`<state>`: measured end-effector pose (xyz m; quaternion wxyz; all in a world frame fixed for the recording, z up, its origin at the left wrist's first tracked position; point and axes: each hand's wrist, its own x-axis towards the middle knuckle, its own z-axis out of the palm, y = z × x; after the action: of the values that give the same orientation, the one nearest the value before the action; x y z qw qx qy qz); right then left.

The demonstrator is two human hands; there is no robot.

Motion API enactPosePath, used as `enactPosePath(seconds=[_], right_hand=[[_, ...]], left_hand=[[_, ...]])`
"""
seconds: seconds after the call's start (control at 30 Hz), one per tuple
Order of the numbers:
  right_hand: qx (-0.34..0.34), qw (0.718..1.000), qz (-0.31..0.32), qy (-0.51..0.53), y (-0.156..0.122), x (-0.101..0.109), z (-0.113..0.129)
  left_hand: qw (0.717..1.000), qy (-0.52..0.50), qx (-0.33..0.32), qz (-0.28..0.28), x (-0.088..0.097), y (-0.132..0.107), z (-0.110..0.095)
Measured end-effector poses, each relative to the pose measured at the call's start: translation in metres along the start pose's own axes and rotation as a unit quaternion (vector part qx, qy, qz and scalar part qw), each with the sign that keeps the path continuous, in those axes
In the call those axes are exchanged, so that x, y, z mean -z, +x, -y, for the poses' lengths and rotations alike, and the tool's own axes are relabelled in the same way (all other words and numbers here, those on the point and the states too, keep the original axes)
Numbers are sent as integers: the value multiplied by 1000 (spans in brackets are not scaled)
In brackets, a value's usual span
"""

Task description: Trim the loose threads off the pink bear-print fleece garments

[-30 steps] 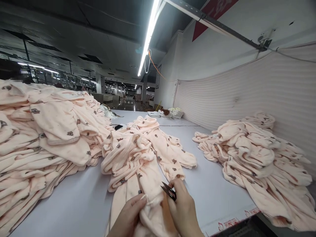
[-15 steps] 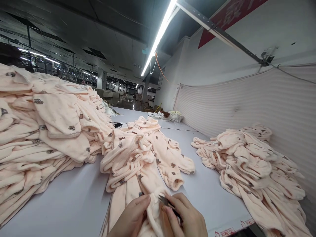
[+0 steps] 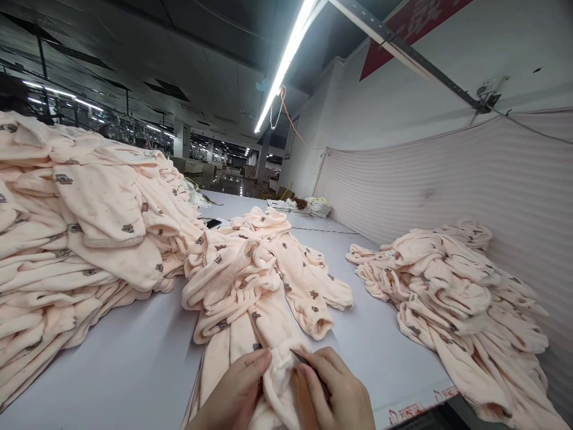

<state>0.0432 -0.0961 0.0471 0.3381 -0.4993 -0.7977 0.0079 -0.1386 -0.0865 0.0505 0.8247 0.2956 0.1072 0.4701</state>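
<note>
A pale pink fleece garment (image 3: 268, 283) with small dark printed motifs lies bunched on the table before me, one sleeve pointing right. My left hand (image 3: 237, 388) pinches a gathered end of it between thumb and fingers. In my right hand (image 3: 338, 391) are dark metal thread snips (image 3: 301, 357), their pointed tip against the gathered edge of the cloth. Their handles are mostly hidden under my fingers. Both hands are close together at the bottom middle of the head view.
A tall heap of similar pink garments (image 3: 89, 239) stands at left, a smaller pile (image 3: 447, 286) at right by the striped curtain (image 3: 430, 185). Folded white cloths (image 3: 317, 207) and a dark phone-like object (image 3: 213, 223) lie farther back on the white table (image 3: 134, 358).
The snips' blades, slightly apart before, now look closed to a single point. My hands have hardly moved. The view has shifted slightly.
</note>
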Motion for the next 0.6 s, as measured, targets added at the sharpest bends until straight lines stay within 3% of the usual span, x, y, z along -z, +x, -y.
enactPosePath(seconds=[0.27,0.43,0.6], right_hand=[[9,1000,6,7,-3,0,-2],[26,997,-33,-71,-7,-4,2],[-31,995,-68,67,-14,-12,7]], left_hand=[[1000,11,6,8,1,3,0],[1000,12,12,-3,-1,3,-1],[997,75,13,-7,-4,9,-3]])
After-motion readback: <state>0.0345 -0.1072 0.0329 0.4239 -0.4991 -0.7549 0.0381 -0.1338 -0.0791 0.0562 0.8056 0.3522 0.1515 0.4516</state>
